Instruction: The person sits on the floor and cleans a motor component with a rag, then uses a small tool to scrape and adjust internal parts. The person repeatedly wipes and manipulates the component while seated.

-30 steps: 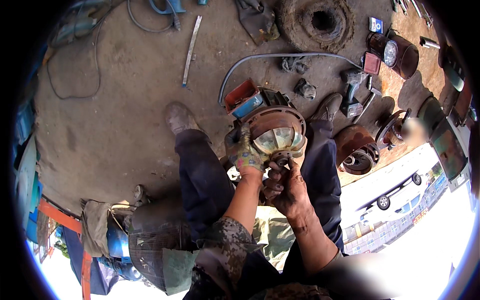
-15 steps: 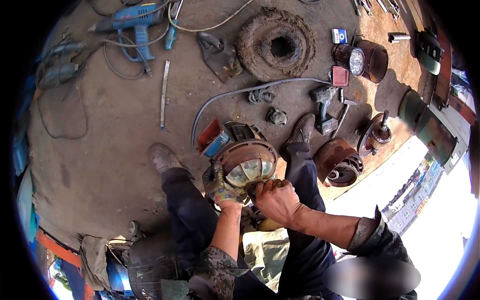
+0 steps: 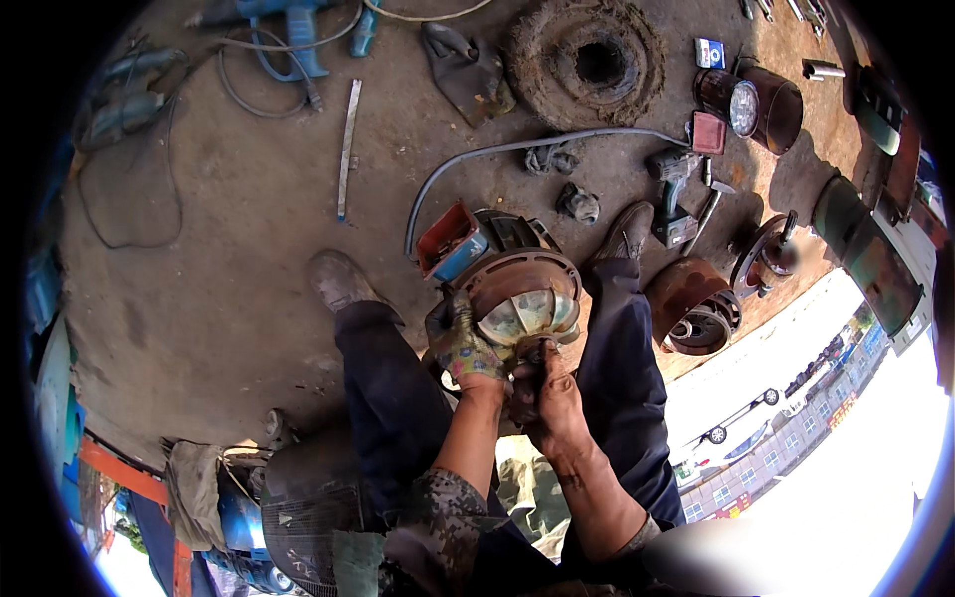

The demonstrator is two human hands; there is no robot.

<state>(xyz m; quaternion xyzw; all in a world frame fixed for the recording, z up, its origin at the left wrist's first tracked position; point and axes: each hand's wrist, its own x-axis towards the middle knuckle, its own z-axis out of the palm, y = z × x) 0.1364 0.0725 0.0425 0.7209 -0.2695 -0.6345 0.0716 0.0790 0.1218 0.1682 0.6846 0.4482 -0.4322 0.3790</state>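
Between my legs stands a rusty round motor housing (image 3: 512,282) with a slotted flange and a pale green, ribbed dome (image 3: 527,316) on its near side. An open blue terminal box (image 3: 453,244), red inside, sticks out at its far left. My left hand (image 3: 468,343), in a patterned work glove, grips the left side of the housing beside the dome. My bare right hand (image 3: 542,388) is closed just below the dome, close to the left fingertips. What lies in its fingers is dark and mostly hidden.
A grey cable (image 3: 517,147) curves from near the terminal box toward a red cover (image 3: 708,132). A cordless driver (image 3: 674,194), a hammer (image 3: 710,214) and a rusty cylinder (image 3: 686,298) are to the right. Farther off lie a dirt-caked ring (image 3: 587,65) and a blue power tool (image 3: 288,40).
My right hand has turned, its forearm now coming more from below, and its fingers sit slightly lower. The left hand keeps its hold. The whole view has shifted, moving the scene up and right.
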